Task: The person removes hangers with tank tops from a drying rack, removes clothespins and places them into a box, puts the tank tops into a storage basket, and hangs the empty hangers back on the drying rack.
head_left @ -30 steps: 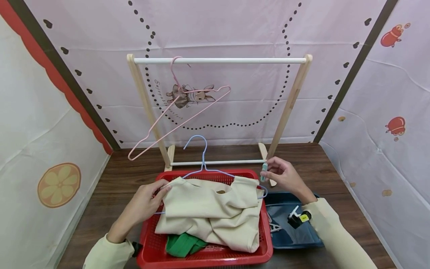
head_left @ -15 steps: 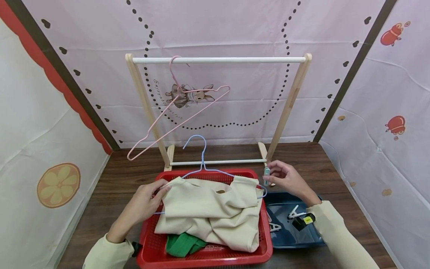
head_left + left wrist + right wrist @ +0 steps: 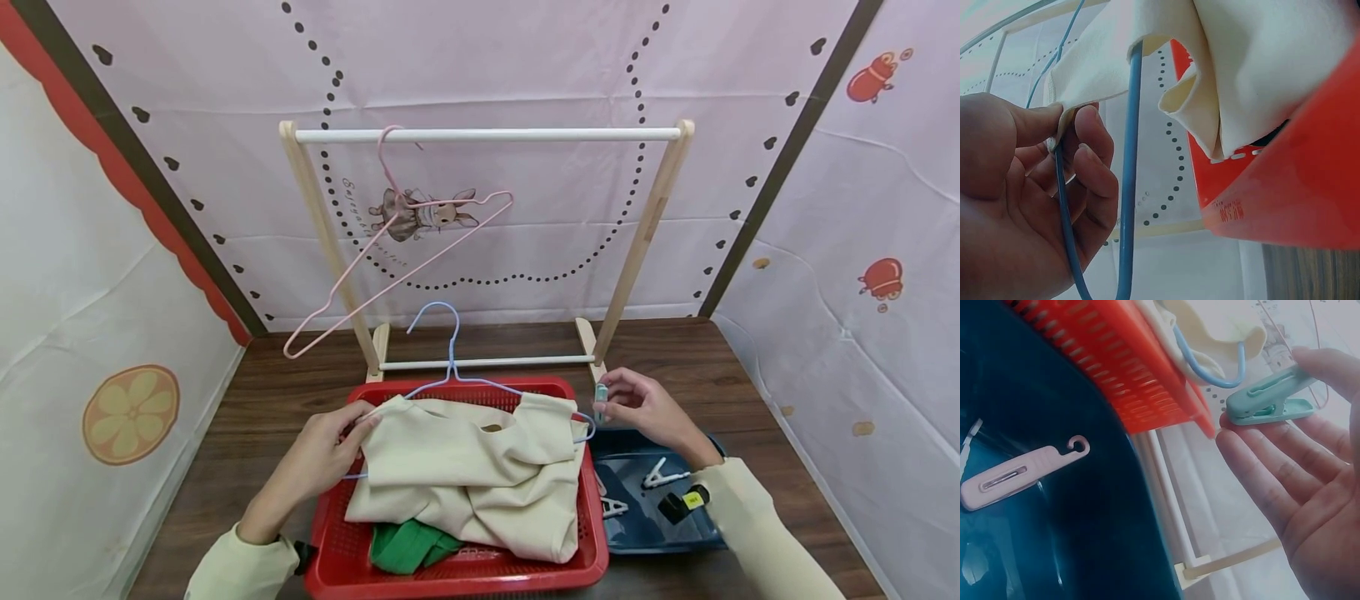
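Note:
A cream garment lies over the red basket, with a blue hanger threaded through it. The hanger's hook stands up beyond the basket's far rim, and its ends stick out at both sides of the cloth. My left hand pinches the garment's left shoulder edge between thumb and fingers; in the left wrist view the hanger wire passes beside those fingers. At the right, my right hand holds a mint-green clothespin between thumb and fingers, apart from the garment and above the blue tray.
The dark blue tray beside the basket holds a white clothespin and a pink hooked clothespin. Behind stands a wooden rack with a pink hanger on its bar. Green cloth lies in the basket.
My right hand has moved slightly right and toward me with the clothespin, away from the rack's foot. The left hand and garment have stayed in place.

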The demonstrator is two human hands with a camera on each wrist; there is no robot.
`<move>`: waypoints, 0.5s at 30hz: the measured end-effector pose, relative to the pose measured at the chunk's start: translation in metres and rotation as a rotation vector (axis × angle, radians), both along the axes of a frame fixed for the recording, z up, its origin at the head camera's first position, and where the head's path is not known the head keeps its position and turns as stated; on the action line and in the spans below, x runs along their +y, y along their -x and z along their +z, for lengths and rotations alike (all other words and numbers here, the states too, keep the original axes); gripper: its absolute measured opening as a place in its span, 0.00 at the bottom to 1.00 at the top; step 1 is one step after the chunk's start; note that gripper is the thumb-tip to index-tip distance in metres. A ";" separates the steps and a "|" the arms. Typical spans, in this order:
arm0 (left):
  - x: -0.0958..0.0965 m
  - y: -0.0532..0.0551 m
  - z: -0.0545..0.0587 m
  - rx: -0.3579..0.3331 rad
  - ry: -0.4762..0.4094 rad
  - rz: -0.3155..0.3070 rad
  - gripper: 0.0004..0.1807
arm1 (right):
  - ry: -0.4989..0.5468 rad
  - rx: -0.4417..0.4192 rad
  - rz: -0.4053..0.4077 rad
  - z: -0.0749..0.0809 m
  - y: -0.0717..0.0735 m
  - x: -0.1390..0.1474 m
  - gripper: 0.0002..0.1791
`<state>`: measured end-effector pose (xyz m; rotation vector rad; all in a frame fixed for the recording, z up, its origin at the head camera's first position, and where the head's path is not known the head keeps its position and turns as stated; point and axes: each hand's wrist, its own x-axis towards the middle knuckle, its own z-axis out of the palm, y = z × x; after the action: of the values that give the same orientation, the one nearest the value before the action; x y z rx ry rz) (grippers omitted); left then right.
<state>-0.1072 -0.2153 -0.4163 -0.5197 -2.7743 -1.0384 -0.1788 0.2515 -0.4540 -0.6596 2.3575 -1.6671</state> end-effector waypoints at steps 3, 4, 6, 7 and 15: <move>0.000 0.000 0.000 -0.010 0.001 0.003 0.06 | -0.011 -0.007 0.002 -0.003 -0.001 0.002 0.16; 0.000 0.000 0.000 -0.014 0.001 0.003 0.06 | -0.013 -0.009 0.004 -0.003 -0.001 0.002 0.16; 0.000 0.000 0.000 -0.020 0.001 0.004 0.06 | -0.017 -0.013 0.008 -0.005 -0.002 0.003 0.16; 0.000 0.000 0.000 -0.021 0.001 0.004 0.06 | -0.017 -0.014 0.014 -0.006 -0.002 0.004 0.16; -0.001 -0.001 0.000 -0.036 0.001 0.016 0.06 | -0.043 0.012 0.041 -0.011 -0.003 0.007 0.16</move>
<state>-0.1065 -0.2162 -0.4164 -0.4834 -2.8057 -1.0534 -0.1754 0.2590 -0.4650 -0.7073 2.3648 -1.5949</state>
